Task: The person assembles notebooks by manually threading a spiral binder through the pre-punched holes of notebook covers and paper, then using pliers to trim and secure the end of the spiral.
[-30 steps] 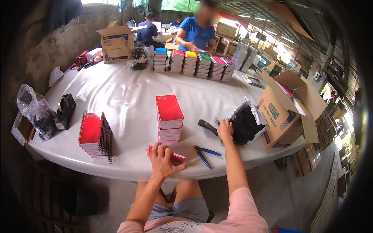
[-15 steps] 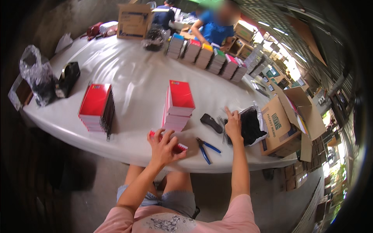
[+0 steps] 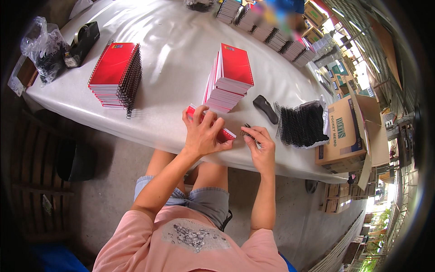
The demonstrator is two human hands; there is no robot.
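My left hand (image 3: 203, 133) grips a red-covered notepad (image 3: 225, 134) with punched holes along its edge, held near the table's front edge. Pinched between the fingertips of my right hand (image 3: 262, 147) is a black spiral binding coil (image 3: 247, 130), just right of the notepad. Beyond my left hand rises a stack of red-covered pads (image 3: 235, 65) with no coils showing. Farther left stands a stack of red spiral notebooks (image 3: 113, 63) with black coils. A pile of black coils (image 3: 299, 124) lies on white wrapping, right of my right hand.
A black elongated object (image 3: 265, 109) lies beside the coil pile. An open cardboard box (image 3: 342, 131) stands at the right. A tape dispenser (image 3: 83, 43) and a plastic bag (image 3: 47, 54) sit far left. Several notebook stacks (image 3: 267, 34) line the far side, near a person in blue.
My right hand has come from the coil pile toward the notepad with a coil in its fingers. The blue-handled pliers no longer show. The view has tilted down.
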